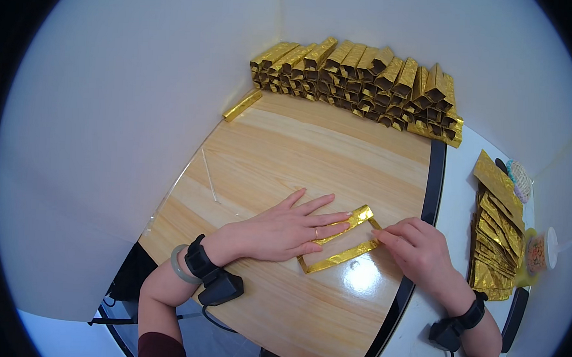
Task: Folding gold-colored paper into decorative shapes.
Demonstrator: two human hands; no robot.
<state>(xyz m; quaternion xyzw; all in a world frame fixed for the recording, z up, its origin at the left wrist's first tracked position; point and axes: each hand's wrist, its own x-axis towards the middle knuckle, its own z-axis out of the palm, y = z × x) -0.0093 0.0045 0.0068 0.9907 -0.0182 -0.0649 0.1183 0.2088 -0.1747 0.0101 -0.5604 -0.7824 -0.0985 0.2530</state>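
Observation:
A piece of gold foil paper [342, 257] lies aslant on the wooden table in front of me, with gold bands along its long sides and a plain tan middle. Flat and spread, my left hand [283, 229] rests palm down, its fingertips over the paper's upper left part. A ring is on one finger. My right hand [418, 247] pinches the paper's right short edge between thumb and fingers. Part of the paper is hidden under the left fingers.
Stacked gold paper tubes [359, 69] line the far side of the wooden table [287, 153]. One gold tube [242, 106] lies apart at the left edge, near a thin white stick [209, 176]. Flat gold sheets [495, 235] and a cup [541, 250] stand at right.

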